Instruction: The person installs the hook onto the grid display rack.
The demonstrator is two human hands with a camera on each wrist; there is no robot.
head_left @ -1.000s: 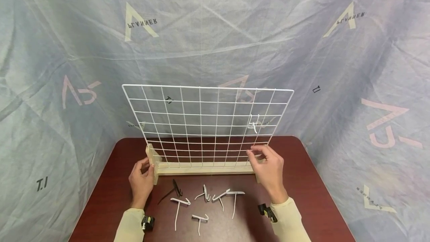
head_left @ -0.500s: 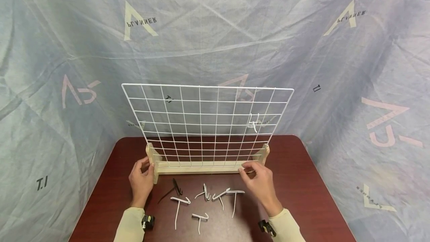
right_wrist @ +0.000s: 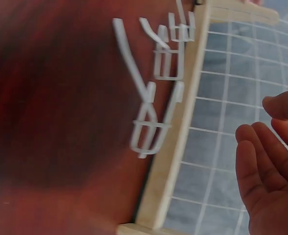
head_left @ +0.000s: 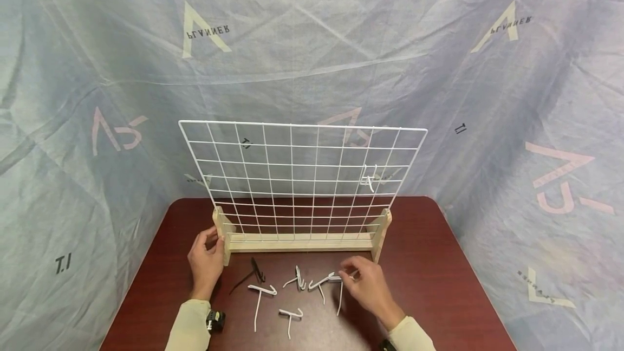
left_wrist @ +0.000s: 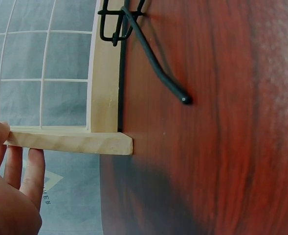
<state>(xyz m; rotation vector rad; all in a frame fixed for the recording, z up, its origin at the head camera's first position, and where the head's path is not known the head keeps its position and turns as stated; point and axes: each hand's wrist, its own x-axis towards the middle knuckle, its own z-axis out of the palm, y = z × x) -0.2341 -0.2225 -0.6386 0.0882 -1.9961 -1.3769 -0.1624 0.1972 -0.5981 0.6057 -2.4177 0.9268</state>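
Observation:
My left hand (head_left: 206,261) grips the left wooden side piece (left_wrist: 75,142) of a stand, thumb on one face and fingers on the other. A white wire grid panel (head_left: 292,180) stands upright in it. Above the rightmost white wire hook (head_left: 340,297) on the table hovers my right hand (head_left: 366,286), partly covering that hook. In the right wrist view, its fingers (right_wrist: 268,161) are loosely bent, with nothing between them and the thumb. One white hook (head_left: 369,182) hangs on the grid's right part.
Several more hooks lie before the stand's wooden crossbar (head_left: 299,245): a black hook (head_left: 255,272), a white hook (head_left: 259,307) at left, and another white hook (head_left: 290,323) nearest the front. Printed grey cloth (head_left: 302,42) hangs around the dark red table (head_left: 439,286).
My right hand has come down from beside the grid's lower right, past the crossbar, to the rightmost hook on the table. The left hand has stayed on the side piece.

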